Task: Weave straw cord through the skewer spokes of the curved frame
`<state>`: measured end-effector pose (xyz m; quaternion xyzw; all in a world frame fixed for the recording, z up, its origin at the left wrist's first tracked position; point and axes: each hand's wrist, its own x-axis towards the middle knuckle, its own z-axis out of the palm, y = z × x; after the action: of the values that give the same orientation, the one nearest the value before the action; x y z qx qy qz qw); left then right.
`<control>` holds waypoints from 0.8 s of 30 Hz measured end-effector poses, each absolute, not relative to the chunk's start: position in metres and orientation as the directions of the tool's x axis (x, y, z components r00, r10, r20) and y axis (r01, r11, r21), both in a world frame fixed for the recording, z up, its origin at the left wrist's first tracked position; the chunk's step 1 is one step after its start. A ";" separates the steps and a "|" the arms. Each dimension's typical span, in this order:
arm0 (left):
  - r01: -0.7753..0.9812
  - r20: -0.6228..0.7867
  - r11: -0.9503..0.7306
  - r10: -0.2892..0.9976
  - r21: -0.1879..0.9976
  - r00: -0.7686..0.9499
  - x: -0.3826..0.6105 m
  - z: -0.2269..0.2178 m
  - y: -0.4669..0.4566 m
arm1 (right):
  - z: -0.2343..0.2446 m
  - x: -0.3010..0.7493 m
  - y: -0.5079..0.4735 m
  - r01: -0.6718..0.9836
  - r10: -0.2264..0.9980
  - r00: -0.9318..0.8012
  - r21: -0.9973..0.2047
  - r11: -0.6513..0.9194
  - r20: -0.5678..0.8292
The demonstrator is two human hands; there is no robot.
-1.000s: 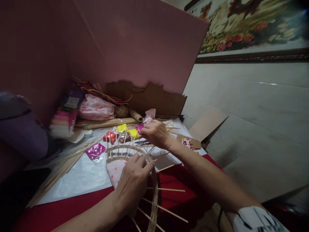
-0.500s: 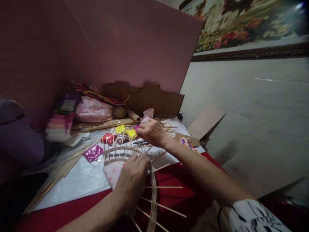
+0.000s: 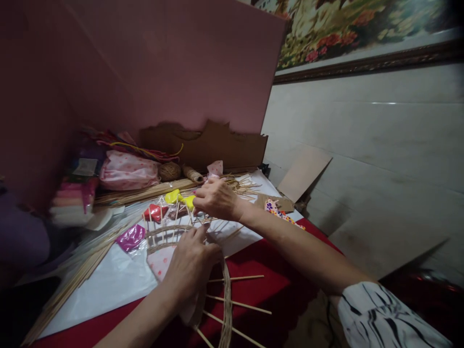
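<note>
My left hand (image 3: 194, 258) is closed on the rim of a round twine-and-stick frame. The frame's outer twine ring (image 3: 227, 302) curves down to the bottom edge, with thin wooden sticks (image 3: 251, 306) poking outward through it. Inside sits a pale pink cloth (image 3: 159, 262) with red dots, partly covered by my left hand. Just beyond the rim, my right hand (image 3: 219, 199) has its fingers pinched together above the far sticks. What lies between those fingertips is too small to make out.
Small plastic packets, red (image 3: 155, 212), yellow (image 3: 174, 195) and purple (image 3: 131, 238), lie on the white sheet (image 3: 97, 295). Behind are a twine ball (image 3: 169, 171), a twine spool (image 3: 192, 174) and a dotted cloth bundle (image 3: 128, 170). Long sticks (image 3: 68, 285) run along the left. Cardboard (image 3: 203, 145) leans behind.
The view has shifted, so most things appear further left. My right hand has drawn slightly nearer my left hand, fingers still pinched. My left hand keeps hold of the frame.
</note>
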<state>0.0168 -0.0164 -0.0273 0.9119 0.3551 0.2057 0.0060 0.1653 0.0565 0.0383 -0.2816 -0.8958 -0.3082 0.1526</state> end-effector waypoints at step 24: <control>0.739 0.210 -0.674 0.719 -0.024 0.663 0.007 0.027 0.037 | 0.087 0.212 -0.036 0.789 0.410 -0.144 -0.146 0.597 0.900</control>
<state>0.0073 0.0372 0.0265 0.9101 0.4004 0.0920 -0.0538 0.2117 -0.0360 0.0870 -0.4089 -0.7332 -0.1854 0.5107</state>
